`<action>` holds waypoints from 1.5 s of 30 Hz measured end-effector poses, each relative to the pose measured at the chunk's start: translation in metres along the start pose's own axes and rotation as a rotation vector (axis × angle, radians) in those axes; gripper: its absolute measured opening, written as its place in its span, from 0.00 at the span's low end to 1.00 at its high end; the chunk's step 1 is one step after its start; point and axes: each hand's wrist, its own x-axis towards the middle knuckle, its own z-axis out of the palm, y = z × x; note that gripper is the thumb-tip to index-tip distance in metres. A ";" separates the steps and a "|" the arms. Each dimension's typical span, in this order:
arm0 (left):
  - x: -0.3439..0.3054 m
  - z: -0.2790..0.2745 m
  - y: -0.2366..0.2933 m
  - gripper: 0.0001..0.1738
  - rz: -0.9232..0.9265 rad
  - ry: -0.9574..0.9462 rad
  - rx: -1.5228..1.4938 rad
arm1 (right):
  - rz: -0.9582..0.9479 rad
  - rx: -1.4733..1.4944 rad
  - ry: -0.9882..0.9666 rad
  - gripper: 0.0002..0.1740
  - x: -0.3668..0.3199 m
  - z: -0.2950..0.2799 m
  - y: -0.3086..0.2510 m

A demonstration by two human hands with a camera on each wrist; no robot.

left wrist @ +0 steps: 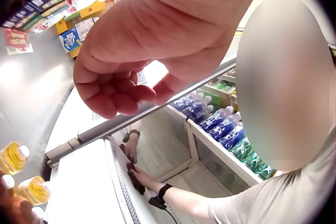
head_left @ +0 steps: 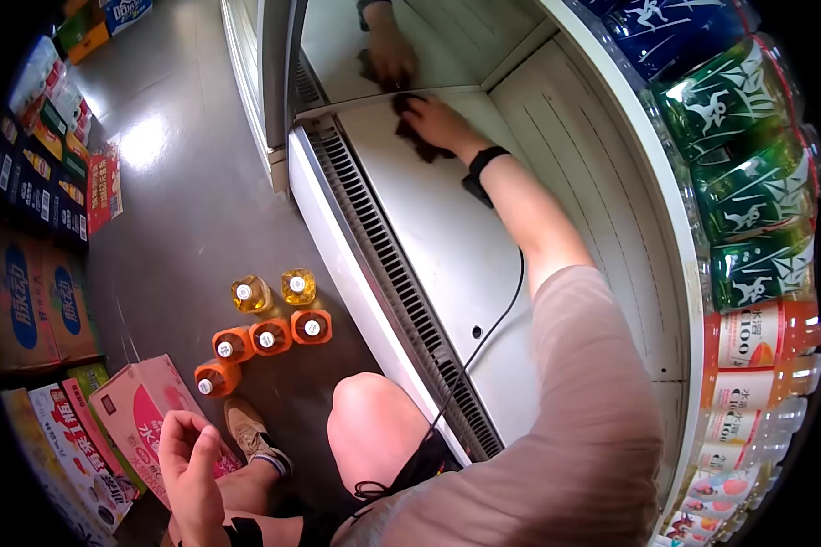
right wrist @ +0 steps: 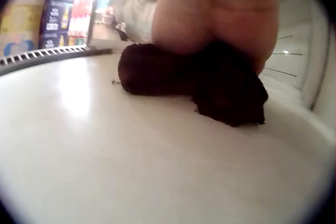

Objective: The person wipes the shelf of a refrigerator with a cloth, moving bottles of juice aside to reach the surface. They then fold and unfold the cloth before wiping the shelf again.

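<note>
A dark brown cloth (head_left: 420, 144) lies bunched on the white floor panel (head_left: 383, 155) of a cabinet, close to its far reflective wall. My right hand (head_left: 440, 126) grips the cloth and holds it against the panel. In the right wrist view, the cloth (right wrist: 194, 77) sits under the hand (right wrist: 218, 14), whose fingertips are hidden. My left hand (head_left: 192, 469) is raised near my knee, empty, its fingers loosely curled. The left wrist view also shows this hand (left wrist: 152, 45) holding nothing.
A black vent grille (head_left: 374, 219) runs along the cabinet's front edge, crossed by a cable (head_left: 497, 319) from my right wrist. Orange bottles (head_left: 269, 337) and yellow bottles (head_left: 297, 286) stand on the floor by my knee. Cartons (head_left: 36, 296) line the left; shelved bottles (head_left: 739, 173) stand at right.
</note>
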 end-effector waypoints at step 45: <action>0.000 0.003 0.017 0.00 -0.133 -0.052 -0.035 | 0.701 -0.047 -0.190 0.37 -0.215 -0.031 0.157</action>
